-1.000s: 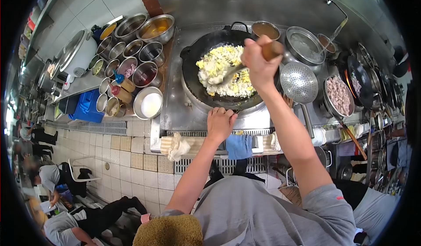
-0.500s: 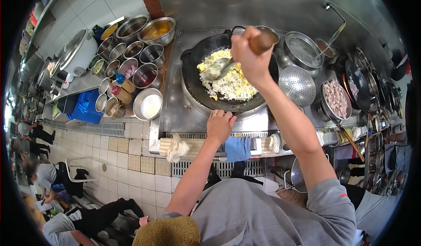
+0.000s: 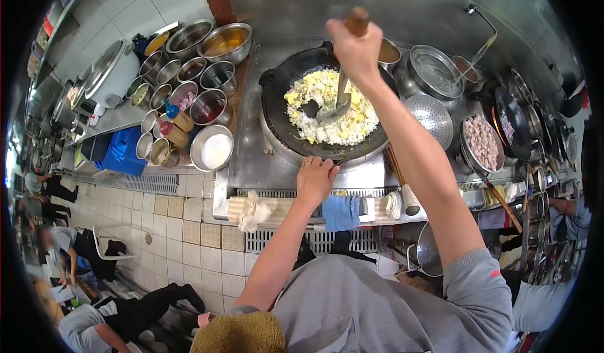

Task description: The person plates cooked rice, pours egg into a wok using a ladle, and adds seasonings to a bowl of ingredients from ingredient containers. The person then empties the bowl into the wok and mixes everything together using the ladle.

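Observation:
A black wok (image 3: 272, 111) sits on the steel stove, holding white rice mixed with yellow egg (image 3: 352, 128). My right hand (image 3: 357, 50) is closed around the wooden handle of a ladle (image 3: 341, 109), held steeply above the wok. Its metal bowl presses into the rice near the middle, beside a bare dark patch of wok. At the near rim, my left hand (image 3: 316, 180) grips the wok's edge, fingers curled; the exact part under them is hidden.
Metal bowls of ingredients, sauce bottles (image 3: 179, 119) and a bowl of white granules (image 3: 216, 151) stand left. To the right are a perforated strainer (image 3: 430, 121), a water pot (image 3: 435, 70) and a pan of pale meat pieces (image 3: 482, 140). Cloths (image 3: 340, 213) hang along the front rail. Other people are at the lower left.
My right hand has risen slightly and shifted left, turning the ladle more upright. The ladle bowl moved right and down into the rice. My left hand stayed at the rim.

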